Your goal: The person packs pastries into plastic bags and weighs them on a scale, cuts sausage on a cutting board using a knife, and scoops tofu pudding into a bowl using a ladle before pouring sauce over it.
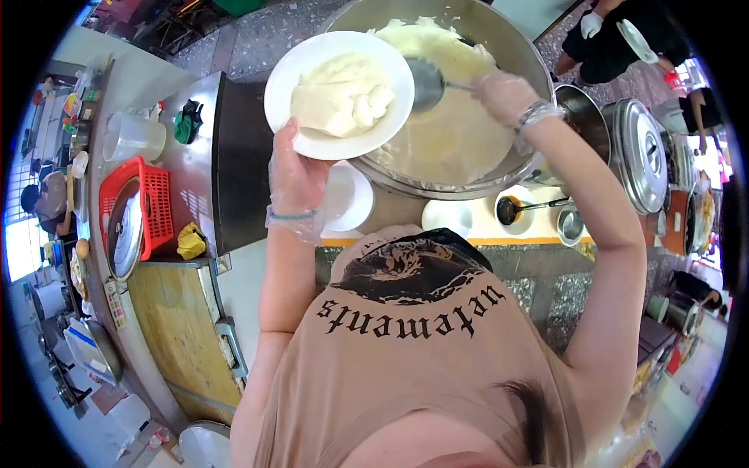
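My left hand [300, 175], in a clear plastic glove, grips the near edge of a white plate [278, 97]. Soft white curd, like tofu pudding [339, 97], lies heaped on it. Gloved as well, my right hand [503, 97] is closed round the handle of a broad, shallow metal ladle [427, 84]. The ladle's head is just right of the plate, over a large metal pot [519, 47]. Inside the pot, more white curd [429, 43] stands at the far side, with cloudy pale liquid [445, 144] nearer me. The plate covers part of the pot's left side.
Along the near ledge are white bowls [447, 218], a bowl of dark sauce [509, 209] with a spoon, and a small metal cup [570, 225]. A lidded pot [640, 156] stands right. At left is a red basket [156, 207]. Other people [616, 39] stand beyond.
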Available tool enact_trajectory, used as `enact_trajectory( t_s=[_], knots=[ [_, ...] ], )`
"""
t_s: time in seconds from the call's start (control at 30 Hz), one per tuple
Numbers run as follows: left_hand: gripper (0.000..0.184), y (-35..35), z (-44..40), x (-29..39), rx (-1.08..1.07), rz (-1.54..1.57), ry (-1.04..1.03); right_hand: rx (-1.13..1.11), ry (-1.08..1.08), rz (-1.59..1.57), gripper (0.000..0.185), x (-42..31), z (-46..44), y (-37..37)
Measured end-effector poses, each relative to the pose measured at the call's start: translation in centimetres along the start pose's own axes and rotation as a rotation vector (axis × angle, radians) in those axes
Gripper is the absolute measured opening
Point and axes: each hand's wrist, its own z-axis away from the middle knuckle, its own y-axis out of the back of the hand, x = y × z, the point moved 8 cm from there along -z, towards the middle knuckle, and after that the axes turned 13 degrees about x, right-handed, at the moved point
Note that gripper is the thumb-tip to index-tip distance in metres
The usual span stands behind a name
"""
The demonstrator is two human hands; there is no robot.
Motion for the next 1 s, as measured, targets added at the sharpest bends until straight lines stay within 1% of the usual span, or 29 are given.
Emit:
enact_trajectory(
  t_s=[0.03, 0.07, 0.13, 0.27, 0.33, 0.37, 0.43, 0.47, 0.53, 0.67, 0.73, 0.77, 0.83, 0.87, 0.93, 1.0],
  knots=[
    [0.057, 0.4, -0.3, -0.1, 0.009, 0.011, 0.004, -0.081, 0.044, -0.017, 0.026, -1.2, 0.4, -1.3],
    [0.057, 0.6, -0.3, -0.1, 0.016, 0.008, 0.008, -0.087, 0.046, -0.023, 0.026, -1.7, 0.3, -2.1],
    [0.056, 0.8, -0.3, 0.2, 0.030, -0.010, -0.012, -0.108, -0.025, -0.092, 0.026, -1.7, -0.3, -3.2],
    [0.057, 0.9, -0.6, 1.1, 0.036, -0.008, -0.068, -0.085, -0.064, -0.072, 0.026, -2.7, -2.0, -3.6],
    [0.057, 0.5, -0.7, 1.8, -0.034, 0.033, -0.100, -0.015, -0.059, -0.070, 0.026, -3.5, -2.6, -3.5],
    [0.057, 0.5, -0.7, 2.1, -0.022, 0.028, -0.112, -0.010, -0.046, -0.081, 0.026, -3.8, -2.9, -3.9],
    [0.057, 0.6, -0.8, 2.8, 0.005, 0.033, -0.144, -0.075, -0.073, -0.076, 0.026, -4.0, -3.3, -5.1],
    [0.057, 0.8, -0.8, 3.0, 0.015, 0.030, -0.149, -0.075, -0.063, -0.081, 0.026, -4.4, -3.6, -5.5],
    [0.057, 0.8, -0.9, 3.5, -0.001, -0.008, -0.182, -0.082, -0.119, -0.099, 0.025, -4.7, -4.1, -5.5],
    [0.059, 1.2, -1.3, 3.7, 0.019, 0.026, -0.181, -0.118, -0.109, -0.067, 0.024, -6.8, -4.9, -6.1],
    [0.059, 1.3, -1.3, 3.8, 0.030, 0.032, -0.177, -0.173, -0.022, -0.063, 0.026, -8.7, -4.7, -7.2],
    [0.059, 1.4, -1.4, 3.9, 0.029, 0.033, -0.180, -0.171, -0.021, -0.061, 0.026, -9.1, -4.6, -7.4],
    [0.059, 1.7, -1.5, 3.9, 0.041, 0.066, -0.166, -0.308, 0.019, -0.120, 0.026, -10.6, -3.8, -8.0],
    [0.059, 1.8, -1.5, 4.0, 0.041, 0.068, -0.168, -0.307, 0.021, -0.118, 0.026, -10.8, -3.6, -7.7],
    [0.060, 2.0, -1.5, 4.2, 0.042, 0.045, -0.177, -0.476, -0.025, -0.173, 0.027, -11.2, -2.4, -7.3],
    [0.060, 2.5, -1.5, 4.3, 0.042, 0.036, -0.179, -0.513, 0.014, -0.175, 0.028, -10.9, -2.1, -7.8]
  ],
)
